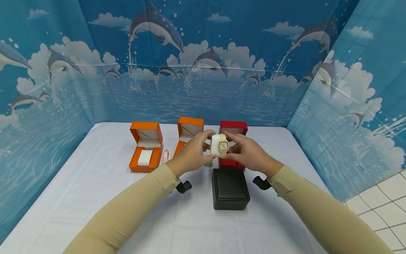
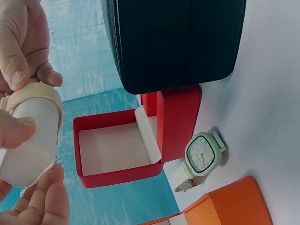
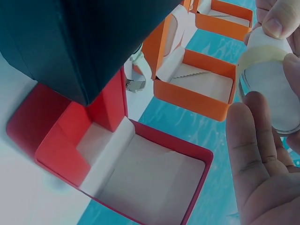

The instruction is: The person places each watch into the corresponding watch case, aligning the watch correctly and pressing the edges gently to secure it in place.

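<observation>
A white watch cushion (image 1: 215, 145) is held up over the table between both hands, with a cream-strapped wristwatch (image 1: 223, 145) wrapped around it. My left hand (image 1: 191, 153) grips the cushion's left end, thumb at the near side and fingers behind. From the right, my right hand (image 1: 252, 153) pinches at the strap and the cushion's other end; its thumb (image 2: 18, 77) lies by the strap in the left wrist view. Behind the hands stands an open red watch box (image 1: 233, 125), partly hidden by them. Its inside (image 3: 96, 140) shows no cushion in the right wrist view.
A closed black box (image 1: 231, 188) stands nearest me. On the left are two open orange boxes (image 1: 145, 130), one with a white cushion (image 1: 145, 158). A pink strap (image 1: 165, 156) lies between them. Beside the red box lies a pale green wristwatch (image 2: 201, 152). Dolphin curtains surround the table.
</observation>
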### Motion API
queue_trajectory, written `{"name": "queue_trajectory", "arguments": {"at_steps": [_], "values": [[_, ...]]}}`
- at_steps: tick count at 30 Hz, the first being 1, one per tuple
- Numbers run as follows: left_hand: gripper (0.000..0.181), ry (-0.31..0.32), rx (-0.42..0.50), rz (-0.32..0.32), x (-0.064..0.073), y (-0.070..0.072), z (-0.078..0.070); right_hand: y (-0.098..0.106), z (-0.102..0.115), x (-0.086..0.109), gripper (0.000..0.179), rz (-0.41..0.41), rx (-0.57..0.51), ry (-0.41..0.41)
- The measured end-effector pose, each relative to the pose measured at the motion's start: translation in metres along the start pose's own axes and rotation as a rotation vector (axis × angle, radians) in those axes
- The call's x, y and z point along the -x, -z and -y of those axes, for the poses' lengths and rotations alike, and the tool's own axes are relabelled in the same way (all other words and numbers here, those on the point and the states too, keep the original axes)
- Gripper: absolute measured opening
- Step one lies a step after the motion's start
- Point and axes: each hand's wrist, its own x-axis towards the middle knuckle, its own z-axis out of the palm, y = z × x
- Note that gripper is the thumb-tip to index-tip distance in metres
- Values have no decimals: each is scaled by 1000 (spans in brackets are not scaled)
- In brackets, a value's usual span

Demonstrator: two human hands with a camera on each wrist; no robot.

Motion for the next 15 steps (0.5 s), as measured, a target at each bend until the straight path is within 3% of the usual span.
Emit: {"name": "queue_trajectory", "arguments": {"at_steps": [15], "values": [[73,17,13,1,-2,-1,-2,-5,-3,-1,87,-34,53,20]]}}
